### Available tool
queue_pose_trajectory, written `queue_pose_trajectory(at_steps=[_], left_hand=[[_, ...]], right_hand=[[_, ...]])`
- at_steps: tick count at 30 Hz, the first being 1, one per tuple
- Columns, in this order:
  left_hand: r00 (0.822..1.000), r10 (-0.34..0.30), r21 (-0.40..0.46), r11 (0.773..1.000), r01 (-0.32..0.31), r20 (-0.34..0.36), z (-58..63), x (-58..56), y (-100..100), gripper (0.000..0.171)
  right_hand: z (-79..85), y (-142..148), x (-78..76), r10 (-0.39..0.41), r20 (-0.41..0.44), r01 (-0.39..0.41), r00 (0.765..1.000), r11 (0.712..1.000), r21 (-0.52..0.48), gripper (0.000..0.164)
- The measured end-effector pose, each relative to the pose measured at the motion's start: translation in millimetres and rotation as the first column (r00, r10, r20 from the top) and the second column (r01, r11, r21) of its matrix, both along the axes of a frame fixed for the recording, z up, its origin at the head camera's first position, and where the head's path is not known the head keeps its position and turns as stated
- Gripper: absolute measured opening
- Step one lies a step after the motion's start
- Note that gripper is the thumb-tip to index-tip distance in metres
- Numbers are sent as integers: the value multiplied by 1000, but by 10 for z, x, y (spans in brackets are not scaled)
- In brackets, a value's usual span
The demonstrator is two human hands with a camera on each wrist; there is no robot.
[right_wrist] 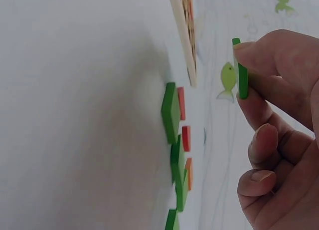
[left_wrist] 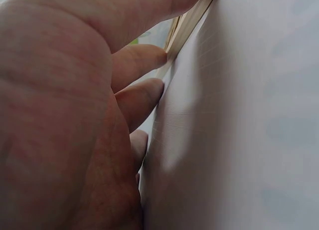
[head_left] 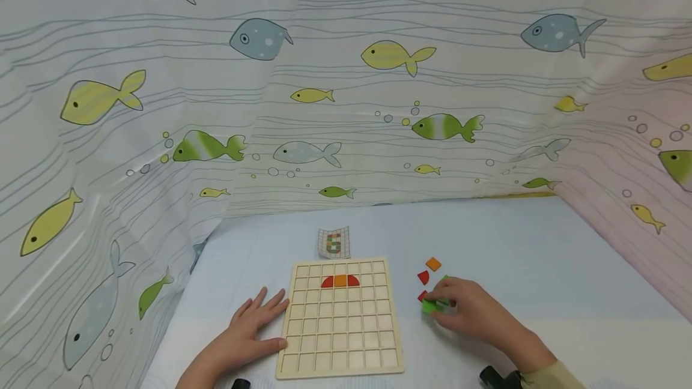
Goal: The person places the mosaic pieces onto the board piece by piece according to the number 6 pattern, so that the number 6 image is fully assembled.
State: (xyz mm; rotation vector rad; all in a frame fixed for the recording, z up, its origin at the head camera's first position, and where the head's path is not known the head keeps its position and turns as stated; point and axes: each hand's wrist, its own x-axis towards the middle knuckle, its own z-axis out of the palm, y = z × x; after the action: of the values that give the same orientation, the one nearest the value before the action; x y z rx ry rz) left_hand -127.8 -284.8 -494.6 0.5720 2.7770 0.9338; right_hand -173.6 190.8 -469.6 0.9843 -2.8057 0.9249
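My left hand point(head_left: 251, 329) lies spread on the table, its thumb and a fingertip at the left edge of the pale wooden grid board point(head_left: 340, 373). In the left wrist view, the thumb overlaps the board's side. Near the board's top, an orange square point(head_left: 340, 281) sits between a left red rounded piece point(head_left: 327, 282) and a right one point(head_left: 353, 281). Beyond the board's right side, my right hand point(head_left: 467, 311) pinches a thin green tile point(right_wrist: 241, 73) between thumb and fingers, raised above the table. Its other fingers curl toward the palm. Several green pieces point(right_wrist: 171, 113) lie below it.
Behind the board lies a small gridded card point(head_left: 334, 242) with a coloured pattern. Loose on the table near my right hand are an orange square point(head_left: 433, 264) and a red rounded piece point(head_left: 423, 277). A fish-patterned curtain point(head_left: 346, 119) surrounds the table's back and sides.
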Motion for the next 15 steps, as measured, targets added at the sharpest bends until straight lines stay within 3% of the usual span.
queue_pose_trajectory(at_steps=[7, 15], left_hand=[[1000, -3, -4, 1000, 3, -4, -6, 2, -4, 77], [1000, -3, -7, 1000, 3, -3, -19, -3, -11, 76]], right_hand=[[73, -190, -114, 8, -47, -7, 999, 1000, 22, 23], [108, -370, -174, 10, -12, -11, 1000, 1000, -29, 23]])
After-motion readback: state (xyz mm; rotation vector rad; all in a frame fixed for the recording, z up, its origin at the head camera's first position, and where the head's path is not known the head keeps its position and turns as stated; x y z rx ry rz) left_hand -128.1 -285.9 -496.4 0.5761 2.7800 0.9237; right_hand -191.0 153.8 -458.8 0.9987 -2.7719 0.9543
